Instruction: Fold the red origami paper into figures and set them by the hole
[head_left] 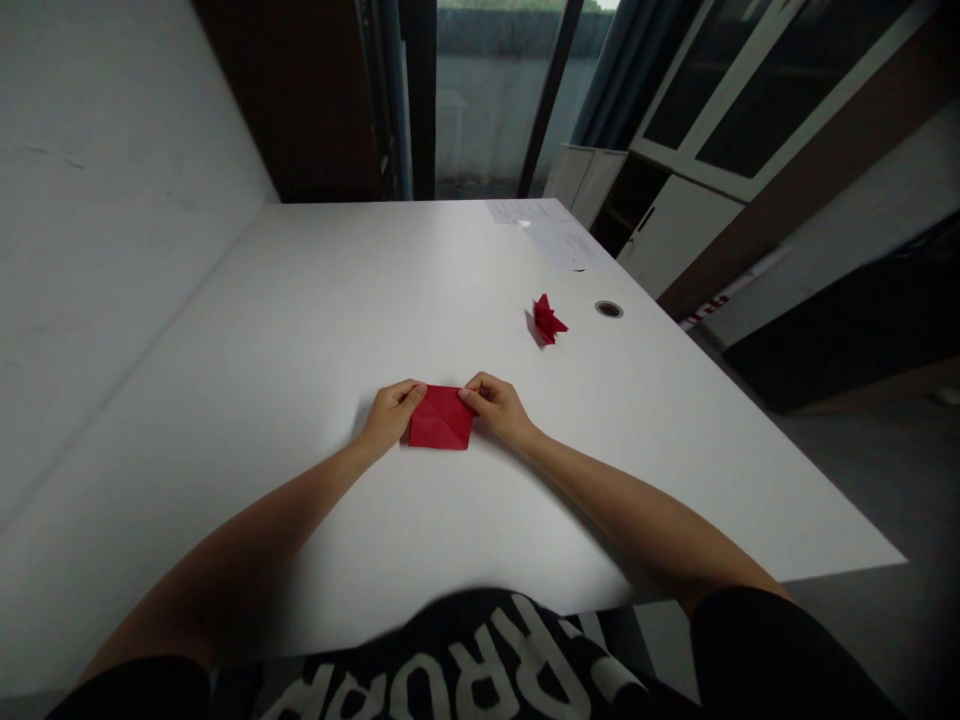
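Note:
Between my hands is a red sheet of origami paper [441, 420], folded into a rough rectangle with crease lines across it. My left hand [395, 408] pinches its upper left corner, thumb on top. At the upper right corner, my right hand [496, 403] grips the paper between thumb and fingers. The paper is held low over the white table, close to its surface; whether its lower edge touches the table I cannot tell. A folded red paper piece with several points [549, 320] lies farther off, to the right of the paper, apart from both hands.
The white table [315, 290] runs up to a wall [112, 150] on the left. Papers [559, 240] lie at its far right corner, near a round cable hole [608, 309]. White cabinets [682, 225] stand beyond the right edge.

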